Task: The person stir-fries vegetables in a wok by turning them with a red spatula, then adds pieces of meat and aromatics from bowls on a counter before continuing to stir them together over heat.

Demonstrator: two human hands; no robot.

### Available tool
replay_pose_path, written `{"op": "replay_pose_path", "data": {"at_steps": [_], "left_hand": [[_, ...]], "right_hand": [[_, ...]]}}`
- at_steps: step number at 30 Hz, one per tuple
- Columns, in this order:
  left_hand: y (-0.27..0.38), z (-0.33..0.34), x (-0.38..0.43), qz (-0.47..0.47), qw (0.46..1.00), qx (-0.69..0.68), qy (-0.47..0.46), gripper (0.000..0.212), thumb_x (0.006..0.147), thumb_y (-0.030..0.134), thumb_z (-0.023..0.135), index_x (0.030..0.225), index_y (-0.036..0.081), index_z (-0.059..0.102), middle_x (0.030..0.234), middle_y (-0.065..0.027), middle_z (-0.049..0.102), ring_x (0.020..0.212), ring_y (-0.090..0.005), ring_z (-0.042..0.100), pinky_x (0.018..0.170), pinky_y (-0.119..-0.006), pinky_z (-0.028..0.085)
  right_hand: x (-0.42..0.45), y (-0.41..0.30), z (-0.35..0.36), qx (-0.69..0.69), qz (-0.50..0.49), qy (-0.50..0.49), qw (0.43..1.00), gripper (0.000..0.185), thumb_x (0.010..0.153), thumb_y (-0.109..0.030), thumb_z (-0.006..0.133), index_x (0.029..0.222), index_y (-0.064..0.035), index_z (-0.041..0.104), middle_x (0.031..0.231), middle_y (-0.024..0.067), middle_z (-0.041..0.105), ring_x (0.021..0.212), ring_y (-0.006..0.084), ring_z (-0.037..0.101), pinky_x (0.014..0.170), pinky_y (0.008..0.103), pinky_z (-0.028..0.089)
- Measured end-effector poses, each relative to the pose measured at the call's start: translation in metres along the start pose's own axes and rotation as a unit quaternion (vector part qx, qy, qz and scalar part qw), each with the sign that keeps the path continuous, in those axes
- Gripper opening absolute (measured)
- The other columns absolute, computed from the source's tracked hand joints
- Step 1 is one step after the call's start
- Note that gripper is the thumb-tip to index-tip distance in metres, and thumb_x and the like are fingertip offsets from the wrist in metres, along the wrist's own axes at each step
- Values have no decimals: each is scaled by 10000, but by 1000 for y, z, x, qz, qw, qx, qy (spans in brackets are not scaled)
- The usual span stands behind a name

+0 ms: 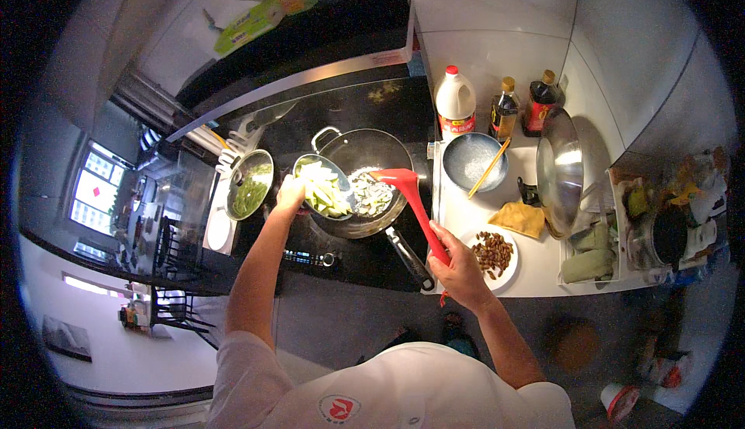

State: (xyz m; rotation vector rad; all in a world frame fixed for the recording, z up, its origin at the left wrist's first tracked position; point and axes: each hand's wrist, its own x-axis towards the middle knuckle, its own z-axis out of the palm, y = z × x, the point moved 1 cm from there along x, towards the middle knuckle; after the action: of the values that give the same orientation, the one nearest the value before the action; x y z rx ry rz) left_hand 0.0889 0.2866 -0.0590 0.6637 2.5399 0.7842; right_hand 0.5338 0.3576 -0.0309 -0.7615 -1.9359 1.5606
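Note:
My left hand [290,196] grips a bowl [342,180] by its left rim. Pale green cut vegetable pieces [319,189] fill the bowl, which is tilted over the left side of a dark wok [364,145]. Inside the wok lie pale and green pieces [374,197], brightly lit. In my right hand [457,263] is the handle of a red spatula [414,193]; its head reaches over the wok's right side, above the food. The wok's black handle [412,261] points toward me, left of my right hand.
Right of the hob stand a blue bowl [465,164] with chopsticks [490,167], a plate [507,269] of brown oval pieces, a yellow cloth [518,219], a large metal lid [559,167] and several bottles [456,100]. A glass-lidded pot [251,187] sits left. The range hood [314,51] overhangs the back.

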Motion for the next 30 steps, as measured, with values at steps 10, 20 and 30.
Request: {"op": "replay_pose_path", "data": {"at_steps": [10,20,30], "left_hand": [[1,7,33,290,891,349,15,299,813,214,481,1017,1,533,984,-260,599,820,-404,627,696,-454,527],[77,-2,-43,209,906,332,156,199,796,143,455,926,9,523,838,-267,617,788,-429,611,712,-498,485],[9,-42,-146,-126,899,-414,65,292,729,123,473,977,1,566,835,-142,621,727,-269,642,531,-379,552]], "right_hand": [[-2,2,-13,31,16,21,999,523,815,-47,532,1314,42,403,1154,256,562,1012,319,598,891,362,463],[-3,12,-21,102,26,7,994,552,815,-54,543,1335,39,383,1026,181,611,808,213,612,760,302,497],[12,9,-22,457,108,-92,878,603,831,-26,510,1380,52,273,903,137,578,484,42,435,407,167,382]]}}
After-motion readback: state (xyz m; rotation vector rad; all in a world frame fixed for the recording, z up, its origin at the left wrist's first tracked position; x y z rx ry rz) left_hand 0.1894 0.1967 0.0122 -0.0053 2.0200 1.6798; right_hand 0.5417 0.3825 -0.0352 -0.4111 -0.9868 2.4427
